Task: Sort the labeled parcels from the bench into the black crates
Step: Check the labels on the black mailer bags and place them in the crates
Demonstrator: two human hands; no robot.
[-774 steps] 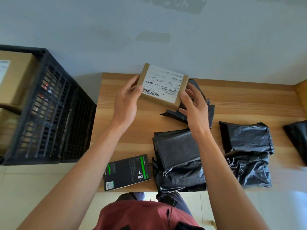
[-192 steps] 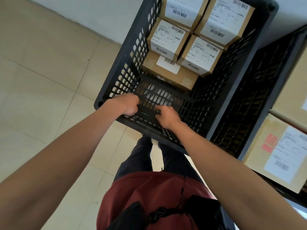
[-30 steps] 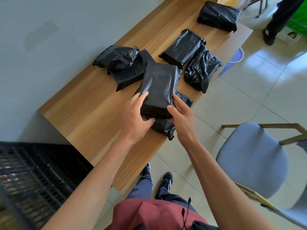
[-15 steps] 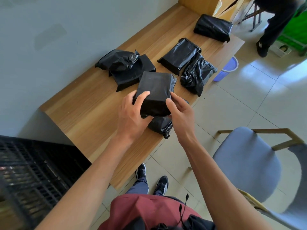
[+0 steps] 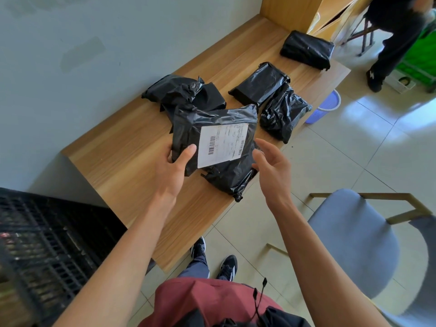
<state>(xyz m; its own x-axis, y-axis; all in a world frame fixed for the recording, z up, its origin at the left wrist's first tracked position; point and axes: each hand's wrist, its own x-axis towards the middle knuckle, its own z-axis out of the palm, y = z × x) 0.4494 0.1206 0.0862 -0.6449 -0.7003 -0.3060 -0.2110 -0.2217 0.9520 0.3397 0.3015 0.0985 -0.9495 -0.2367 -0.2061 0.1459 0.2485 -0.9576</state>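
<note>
We stand on a pale tiled floor [image 5: 354,161] beside a long wooden table [image 5: 122,161] set against a grey wall, with a black crate [image 5: 47,251] low at our left and a blue-grey chair [image 5: 354,244] at our right. Our left hand [image 5: 173,165] has a closed grip on the lower left corner of a black poly mailer [image 5: 212,135], thumb across its front, holding it up above the table's near edge with its white shipping label [image 5: 223,146] turned toward us. Our right hand [image 5: 273,166] hangs just beside the mailer's right edge, fingers spread and holding nothing; whether a fingertip grazes the plastic we cannot tell.

Under the raised parcel a crumpled black bag [image 5: 228,182] lies at the table edge. More black-wrapped parcels are spread further along: a bunched pair [image 5: 179,90] by the wall, a flat one [image 5: 259,84] touching a wrinkled one [image 5: 283,112], and a single one [image 5: 306,49] well apart at the far end.

We judge the step in hand to be reading the label to decide where this parcel goes. The barcode shows but the print is too small to make out. Next, we would need to turn left and lower the mailer into the crate, steadying its slack plastic with the free hand. Several parcels are still on the table, so the sorting is not near done.
</note>
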